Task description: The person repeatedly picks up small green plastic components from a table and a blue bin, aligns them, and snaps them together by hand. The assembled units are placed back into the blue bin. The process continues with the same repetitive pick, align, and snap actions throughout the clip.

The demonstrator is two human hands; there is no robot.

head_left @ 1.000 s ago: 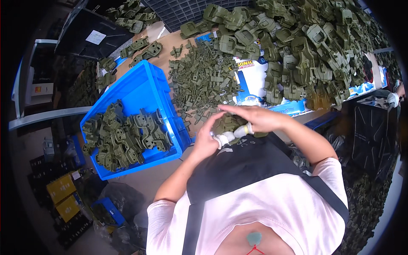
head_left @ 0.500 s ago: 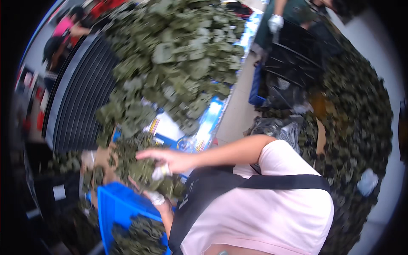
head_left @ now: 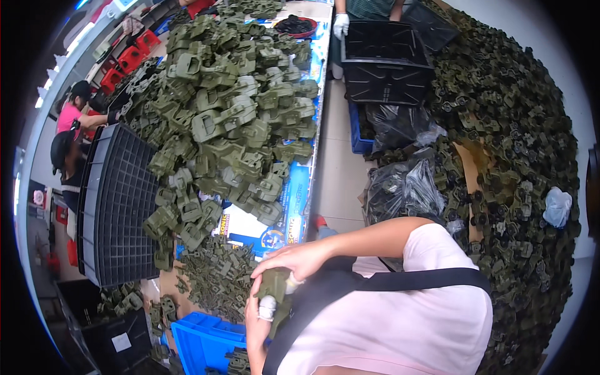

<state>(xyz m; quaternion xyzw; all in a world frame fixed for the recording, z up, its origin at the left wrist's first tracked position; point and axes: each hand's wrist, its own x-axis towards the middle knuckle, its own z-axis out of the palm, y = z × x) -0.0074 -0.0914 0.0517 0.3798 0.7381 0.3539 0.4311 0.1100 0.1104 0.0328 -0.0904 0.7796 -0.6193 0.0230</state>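
A long worktop, covered in part by a blue-and-white printed sheet (head_left: 240,223) and brown cardboard (head_left: 169,289), carries a high heap of large olive-green parts (head_left: 225,119), blocky shells with squared openings and a dull, moulded-looking surface. Nearer the person, a low scatter of small green pieces (head_left: 215,281), thin and spiky in outline, spreads beside a smooth blue bin (head_left: 201,334), which holds more green parts. A black crate (head_left: 128,203) with a gridded base stands tipped on its side at the left of the heap; beyond it are red stools (head_left: 130,59) and other people at work, one in a pink top (head_left: 70,115). Across a pale floor strip (head_left: 337,144), a co-worker's white-gloved hand (head_left: 340,25) is beside black crates (head_left: 390,83), near crinkled clear bags (head_left: 406,187) and a broad bank of dark green pieces (head_left: 512,125). Close against the person's front, above the worktop's near edge, a green part (head_left: 272,284) is clasped between both hands: the right hand (head_left: 303,257) arches over its far side, fingers bent, while the left hand (head_left: 256,322) curls along its left side, its thumb wrapped in white.
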